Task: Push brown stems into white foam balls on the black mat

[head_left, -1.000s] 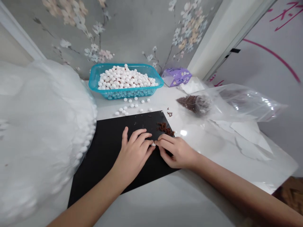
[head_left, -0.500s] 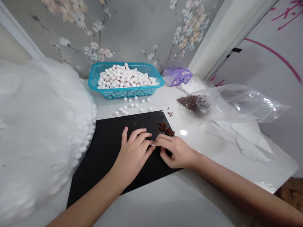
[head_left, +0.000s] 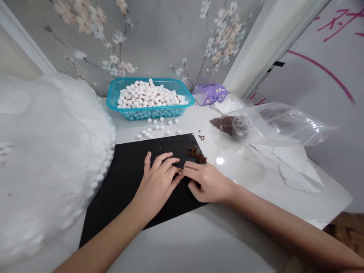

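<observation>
Both hands rest on a black mat [head_left: 125,185] on a white table [head_left: 204,242]. My left hand [head_left: 157,182] lies palm down with its fingers stretched to the right. My right hand [head_left: 206,182] is curled, its fingertips meeting those of the left. A small white ball [head_left: 181,173] is pinched between the two sets of fingertips and is almost hidden by them. A little pile of dark brown bits [head_left: 196,153] lies on the mat just beyond my right hand.
A teal basket [head_left: 150,112] heaped with white balls stands at the back, with loose white balls [head_left: 155,129] before it. A clear bag of brown bits [head_left: 230,125] lies right, a purple pack [head_left: 210,93] behind. A big white bag [head_left: 48,159] fills the left.
The hands stay together at the same spot on the mat. My right fingers have closed further over the white ball, so less of it shows. The view has shifted slightly.
</observation>
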`<state>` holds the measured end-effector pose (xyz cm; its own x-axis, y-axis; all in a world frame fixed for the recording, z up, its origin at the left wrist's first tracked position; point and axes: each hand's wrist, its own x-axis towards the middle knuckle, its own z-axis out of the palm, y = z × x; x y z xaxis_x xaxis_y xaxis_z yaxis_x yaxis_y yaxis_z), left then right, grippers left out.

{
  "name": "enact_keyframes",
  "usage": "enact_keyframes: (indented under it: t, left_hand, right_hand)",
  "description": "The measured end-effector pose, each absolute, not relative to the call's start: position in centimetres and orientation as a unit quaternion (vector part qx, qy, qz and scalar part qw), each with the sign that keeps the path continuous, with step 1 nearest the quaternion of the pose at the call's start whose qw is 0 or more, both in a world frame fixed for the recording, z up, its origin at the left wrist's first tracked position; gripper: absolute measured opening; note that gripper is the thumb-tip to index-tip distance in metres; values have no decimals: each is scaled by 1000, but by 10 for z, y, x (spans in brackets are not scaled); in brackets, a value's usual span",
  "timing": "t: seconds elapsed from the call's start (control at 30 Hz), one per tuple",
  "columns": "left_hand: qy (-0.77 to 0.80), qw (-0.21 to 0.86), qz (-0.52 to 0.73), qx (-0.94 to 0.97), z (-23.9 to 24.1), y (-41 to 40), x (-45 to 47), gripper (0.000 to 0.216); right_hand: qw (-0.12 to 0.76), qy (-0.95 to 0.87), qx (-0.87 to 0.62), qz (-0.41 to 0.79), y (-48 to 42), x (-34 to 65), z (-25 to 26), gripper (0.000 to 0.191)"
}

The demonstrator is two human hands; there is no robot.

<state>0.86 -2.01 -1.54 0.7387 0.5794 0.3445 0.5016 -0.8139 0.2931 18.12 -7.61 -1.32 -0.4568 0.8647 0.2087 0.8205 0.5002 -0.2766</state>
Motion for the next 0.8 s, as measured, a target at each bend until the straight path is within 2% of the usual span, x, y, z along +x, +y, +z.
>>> enact_keyframes:
  t: [0.2, 0.3, 0.37, 0.4, 0.57, 0.7, 0.8]
  left_hand:
    - [294, 92, 215, 927, -15, -20, 9, 19]
    - [323, 113, 236, 910, -14, -20, 8, 16]
    - [352, 120, 262, 891, -14, -19, 7, 14]
    - [367, 120, 275, 881, -13, -19, 7, 14]
    - [394, 120, 291, 863, -14, -17, 5, 13]
    - [386, 122, 288, 868, -13, -17, 5, 13]
    - [389, 123, 288, 866, -13, -18, 5, 12]
  right_hand:
    - [121, -851, -503, 92, -66, 180, 14, 21]
    - [204, -825, -509, 138, -38, 191, 20, 16]
    - [268, -760, -583, 104, -13, 201, 14, 17]
    - [273, -725, -628, 73, 0, 206, 10, 16]
    - [238, -694, -678, 40, 39, 216, -12, 20]
    - [229, -700, -675, 39, 41, 211, -16, 13]
    - [231, -702, -673, 31, 39, 209, -14, 15]
